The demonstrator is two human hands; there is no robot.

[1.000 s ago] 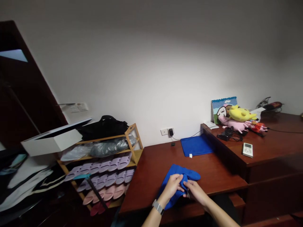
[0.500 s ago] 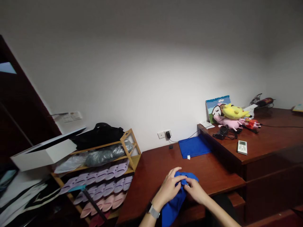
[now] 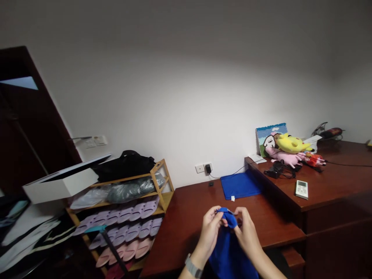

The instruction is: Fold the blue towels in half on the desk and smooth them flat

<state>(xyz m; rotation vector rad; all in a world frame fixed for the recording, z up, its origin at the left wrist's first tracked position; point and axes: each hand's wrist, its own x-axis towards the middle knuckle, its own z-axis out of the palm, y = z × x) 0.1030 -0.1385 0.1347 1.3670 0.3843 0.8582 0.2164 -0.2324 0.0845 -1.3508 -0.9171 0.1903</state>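
Both hands grip the top of a blue cloth point(image 3: 231, 252), whose lower part hangs down past the desk's front edge. My left hand point(image 3: 211, 226) pinches the gathered edge from the left, with a watch band on its wrist. My right hand point(image 3: 244, 228) is closed on the same edge from the right, thumb and fingers together. Between them the fabric's edge bulges into a small rounded fold. Whether the cloth is a garment or a bag I cannot tell. A second blue cloth piece point(image 3: 241, 185) lies flat farther back on the brown desk point(image 3: 188, 209), with a small white tag.
On the raised right section lie a remote control point(image 3: 301, 189), a black adapter with cable point(image 3: 279, 170), a yellow plush toy point(image 3: 293, 143) and a pink plush toy point(image 3: 286, 156). Left of the desk, a wooden rack point(image 3: 162, 190) holds several slippers. A charger point(image 3: 208, 168) sits in the wall socket.
My hands have turned upright and drawn the blue cloth's edge up into a fold between them. The cloth now hangs more spread out below. The view has shifted slightly.
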